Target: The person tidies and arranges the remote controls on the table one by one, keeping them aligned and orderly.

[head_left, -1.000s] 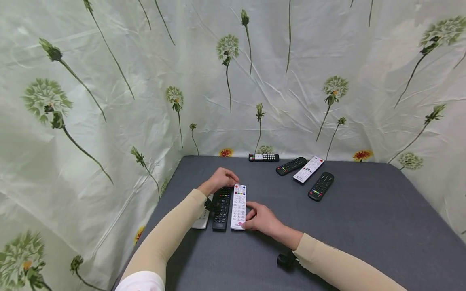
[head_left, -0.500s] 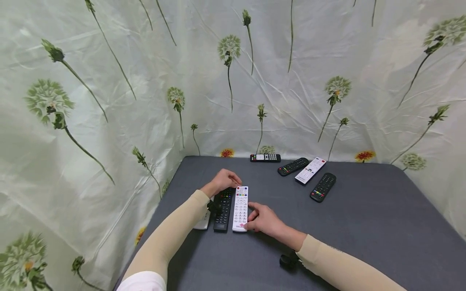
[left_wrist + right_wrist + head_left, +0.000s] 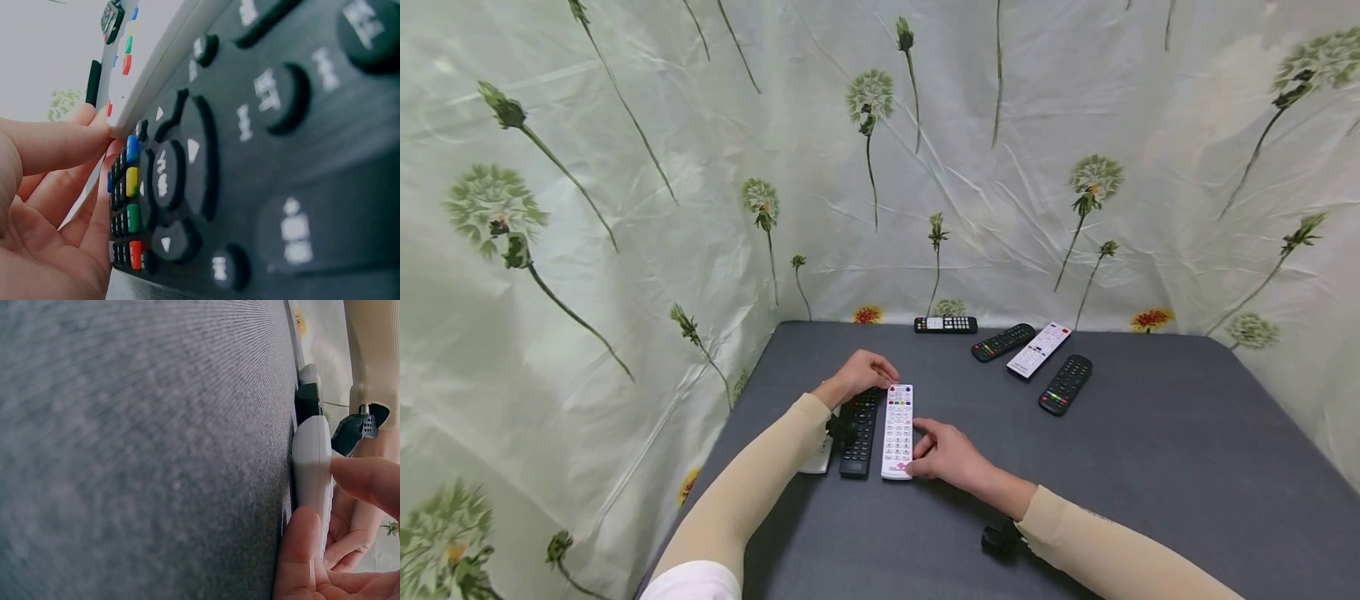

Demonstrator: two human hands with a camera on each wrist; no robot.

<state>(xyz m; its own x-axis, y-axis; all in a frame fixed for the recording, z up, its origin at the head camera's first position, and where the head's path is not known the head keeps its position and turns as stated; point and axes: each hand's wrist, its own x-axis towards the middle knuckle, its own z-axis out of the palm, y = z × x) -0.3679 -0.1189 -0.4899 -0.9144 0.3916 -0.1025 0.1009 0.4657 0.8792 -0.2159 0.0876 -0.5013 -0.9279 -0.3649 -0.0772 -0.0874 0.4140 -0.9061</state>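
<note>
A white remote control [image 3: 898, 433] lies lengthwise on the dark grey table [image 3: 970, 533], its buttons facing up. My left hand [image 3: 863, 372] holds its far end; in the left wrist view the thumb [image 3: 69, 142] meets the corner of the white remote [image 3: 147, 59]. At the near right corner, my right hand [image 3: 951, 454] pinches it between thumb [image 3: 365, 478] and a finger. Just left of it lies a black remote [image 3: 857, 442], partly under my left wrist. Another white remote [image 3: 817, 458] beside that is mostly hidden by my left arm.
Toward the back right lie a black remote [image 3: 1003, 342], a white remote [image 3: 1038, 350] and another black one [image 3: 1065, 385]. A black remote [image 3: 945, 325] lies crosswise at the back edge. A flowered cloth [image 3: 1000, 183] hangs behind the table.
The white remote between my hands has shifted slightly right, widening its gap from the black remote. Both hands have moved slightly right with it. The remotes at the back have not moved.
</note>
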